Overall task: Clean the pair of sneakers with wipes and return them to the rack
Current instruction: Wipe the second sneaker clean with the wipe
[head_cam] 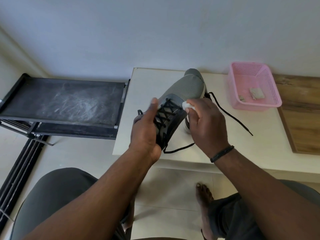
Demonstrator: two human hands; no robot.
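A: Where is the grey mesh sneaker with black laces (186, 89)?

B: Lifted over the white table (259, 144), toe pointing away. The left hand (147, 130) grips it round the laced collar; the right hand (207, 123) pinches a small white wipe (186, 105) against the upper beside the eyelets.

A: How will it handle?

B: Light, I judge; the mesh is soft and yields, so holding the stiffer collar or sole is wiser. Loose lace ends dangle and may snag.

A: Around it?

B: A second shoe seems to lie behind, mostly hidden. A pink perforated plastic basket (245, 101) sits to the right, a dusty black rack (64, 101) to the left.
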